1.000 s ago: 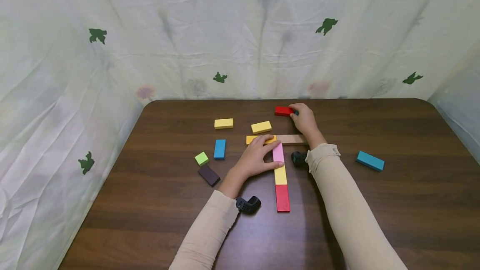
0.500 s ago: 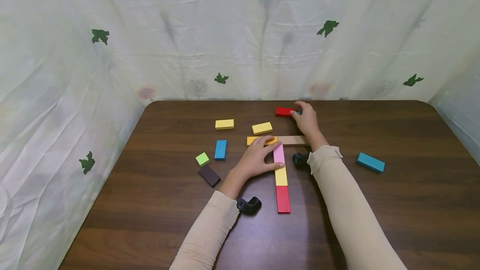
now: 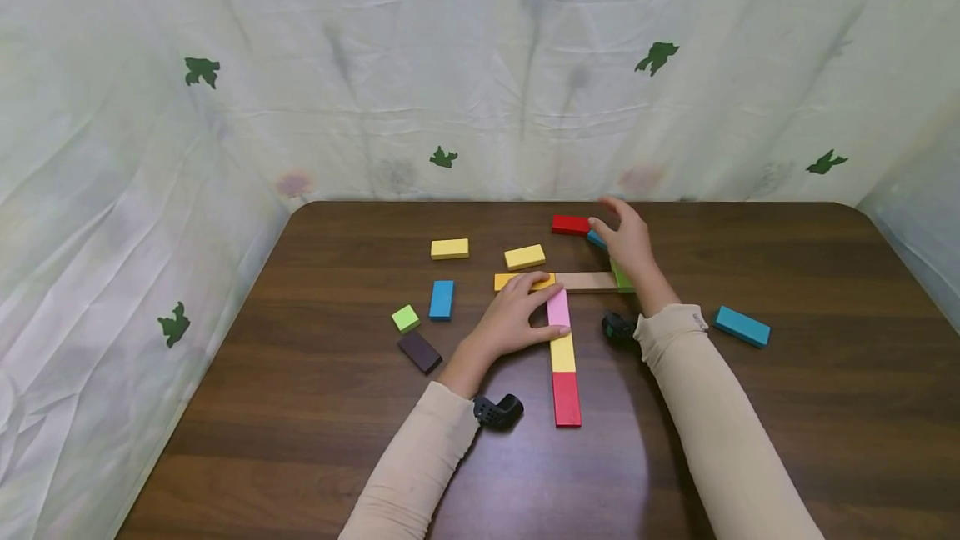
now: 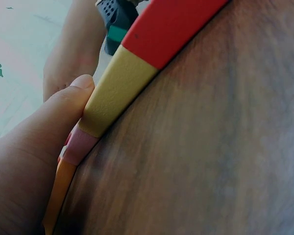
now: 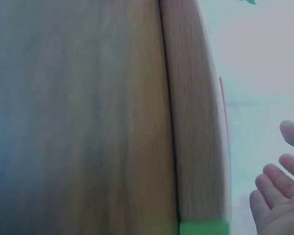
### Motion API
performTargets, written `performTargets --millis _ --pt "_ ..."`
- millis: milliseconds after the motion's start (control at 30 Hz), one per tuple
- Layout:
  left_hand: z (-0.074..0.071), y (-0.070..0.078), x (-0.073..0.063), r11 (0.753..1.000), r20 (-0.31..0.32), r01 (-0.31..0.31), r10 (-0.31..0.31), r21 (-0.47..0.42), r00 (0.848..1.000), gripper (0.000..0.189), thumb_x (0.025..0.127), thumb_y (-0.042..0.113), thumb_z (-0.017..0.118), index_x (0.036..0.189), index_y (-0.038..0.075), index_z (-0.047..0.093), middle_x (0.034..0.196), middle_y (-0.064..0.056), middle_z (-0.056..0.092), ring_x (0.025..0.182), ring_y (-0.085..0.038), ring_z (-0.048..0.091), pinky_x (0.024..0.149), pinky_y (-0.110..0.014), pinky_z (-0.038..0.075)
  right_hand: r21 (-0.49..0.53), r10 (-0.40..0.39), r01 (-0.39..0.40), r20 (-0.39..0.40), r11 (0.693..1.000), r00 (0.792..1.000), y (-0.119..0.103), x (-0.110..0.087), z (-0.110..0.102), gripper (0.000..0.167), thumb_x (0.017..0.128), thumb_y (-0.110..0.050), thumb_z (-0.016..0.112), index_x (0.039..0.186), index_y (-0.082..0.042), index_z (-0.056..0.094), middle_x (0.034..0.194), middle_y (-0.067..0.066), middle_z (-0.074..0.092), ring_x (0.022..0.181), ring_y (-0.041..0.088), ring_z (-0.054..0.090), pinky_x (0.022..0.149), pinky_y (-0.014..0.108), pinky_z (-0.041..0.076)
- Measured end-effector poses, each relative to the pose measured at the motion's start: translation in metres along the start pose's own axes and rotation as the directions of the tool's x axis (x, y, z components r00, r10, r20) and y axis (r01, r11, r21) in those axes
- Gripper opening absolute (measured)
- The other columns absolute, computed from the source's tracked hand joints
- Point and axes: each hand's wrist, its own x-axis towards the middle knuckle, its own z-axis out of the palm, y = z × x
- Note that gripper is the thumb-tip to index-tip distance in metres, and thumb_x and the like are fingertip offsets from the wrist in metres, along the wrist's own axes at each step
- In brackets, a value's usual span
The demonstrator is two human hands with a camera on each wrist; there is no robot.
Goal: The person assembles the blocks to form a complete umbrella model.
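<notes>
Readable text, brands, numbers: none legible anywhere in these views.
Right sleeve (image 3: 738, 423): one small dark marking at the right side of the cuff (image 3: 671, 330), too small to read.

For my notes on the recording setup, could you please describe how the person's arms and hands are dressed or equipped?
The left hand and right hand are bare, without gloves. The left sleeve and right sleeve are long, plain beige; the right cuff has a small dark marking. Each wrist bears a small black device. No cables show.
</notes>
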Motion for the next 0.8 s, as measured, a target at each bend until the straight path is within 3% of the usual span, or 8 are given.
performTargets --millis 367,800 --pt "-0.001 0.000 0.000 1.000 -0.014 -0.010 0.010 0.003 1.000 0.067 0.077 0.058 0.057 0.134 0.023 0.045 0.136 -0.002 0.035 0.126 -0.021 0.026 0.100 -0.039 0.027 -0.021 -0.074 0.075 0.043 0.997 0.996 0.002 -0.019 -0.017 0.058 0.087 -0.026 0.060 0.137 -0.008 0.036 0.138 0.011 0.037 0.127 0.027 0.031 0.100 0.044 0.026" --pt "0.000 0.000 0.000 1.000 0.002 0.002 -0.002 -0.006 1.000 0.069 0.077 0.060 0.055 0.135 0.024 0.043 0.137 -0.001 0.033 0.126 -0.020 0.025 0.099 -0.039 0.027 -0.143 -0.053 0.082 0.193 0.986 0.980 0.015 -0.042 -0.032 0.078 0.080 -0.040 0.064 0.142 -0.012 0.026 0.142 0.012 0.028 0.127 0.034 0.027 0.094 0.055 0.029"
